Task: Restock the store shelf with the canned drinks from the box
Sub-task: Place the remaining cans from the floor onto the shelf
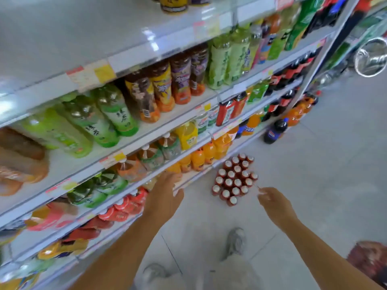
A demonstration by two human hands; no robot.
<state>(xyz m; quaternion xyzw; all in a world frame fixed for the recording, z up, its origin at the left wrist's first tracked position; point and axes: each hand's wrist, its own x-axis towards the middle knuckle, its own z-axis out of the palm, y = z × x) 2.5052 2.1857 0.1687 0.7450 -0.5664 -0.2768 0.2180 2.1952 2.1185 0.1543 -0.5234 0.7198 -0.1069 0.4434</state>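
Observation:
A pack of several red drinks with white tops (234,181) stands on the floor in front of the shelf unit (150,130). My left hand (167,191) reaches toward the edge of a low shelf, near the orange bottles (199,159); its fingers look loosely curled and blurred, with nothing visibly held. My right hand (272,200) hovers just right of the pack, fingers extended toward it, holding nothing. No box shows in this view.
The shelves hold rows of green tea bottles (100,122), brown and purple labelled bottles (167,84) and cola bottles (289,76). A dark soda bottle (274,130) stands on the grey tiled floor (324,164). My shoes (235,241) are below.

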